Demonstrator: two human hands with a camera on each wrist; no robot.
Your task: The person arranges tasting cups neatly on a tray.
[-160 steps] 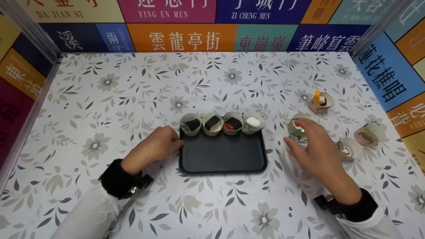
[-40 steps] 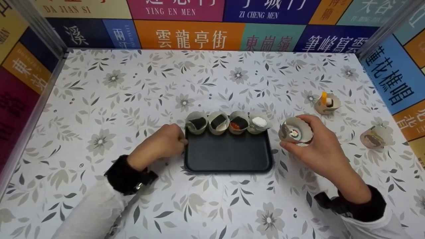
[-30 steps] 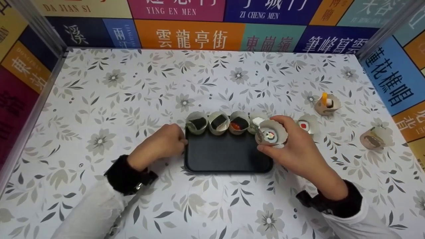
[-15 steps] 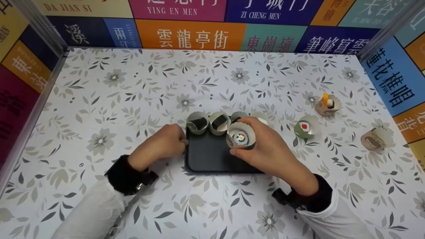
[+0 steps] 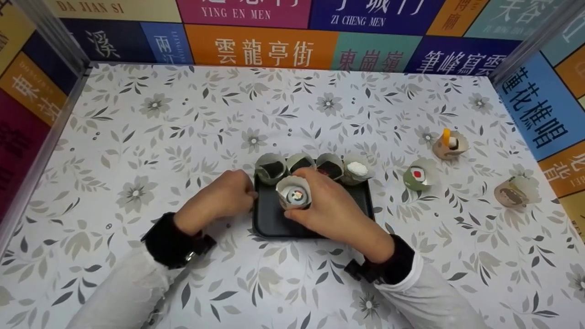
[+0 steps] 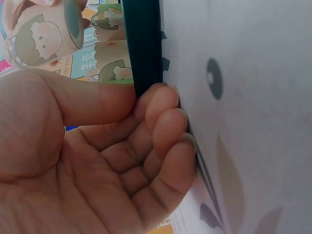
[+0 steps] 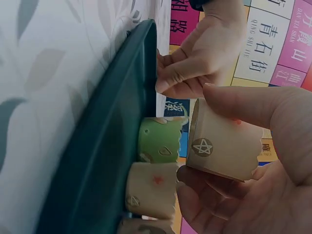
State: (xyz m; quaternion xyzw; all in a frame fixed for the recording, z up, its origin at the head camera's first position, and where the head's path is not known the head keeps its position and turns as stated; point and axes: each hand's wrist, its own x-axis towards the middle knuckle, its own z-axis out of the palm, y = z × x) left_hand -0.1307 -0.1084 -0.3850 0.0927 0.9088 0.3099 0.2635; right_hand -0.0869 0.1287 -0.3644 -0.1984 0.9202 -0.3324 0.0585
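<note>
- the person's right hand point(image 5: 336, 210) has its grip clamped on a beige paper cup point(image 7: 226, 144), thumb on 1 side and fingers on the other.
- that cup is held up over the left part of the black tray point(image 5: 274, 224), just in front of the row at the back; its open mouth faces upward, with a round sushi-roll piece point(image 5: 297, 196) inside.
- the left hand point(image 5: 217, 196) has its grip closed on the tray's left edge, the thumb against the wall and the fingers curled.
- 4 paper cups stand side by side along the tray's far edge: a green cup point(image 5: 262, 178) at the left end, 2 middle cups partly behind the right hand, and a cup with white filling point(image 5: 357, 169) at the right end.
- 3 more stand on the desk point(image 5: 183, 114) to the right: a green cup with a red-centred roll point(image 5: 414, 183), a brown cup with a yellow-topped piece point(image 5: 442, 149) behind it, and another brown cup point(image 5: 508, 194) farther out.
- the desk wears a leaf-and-flower print; colourful lettered panels point(image 5: 256, 48) rise behind.
</note>
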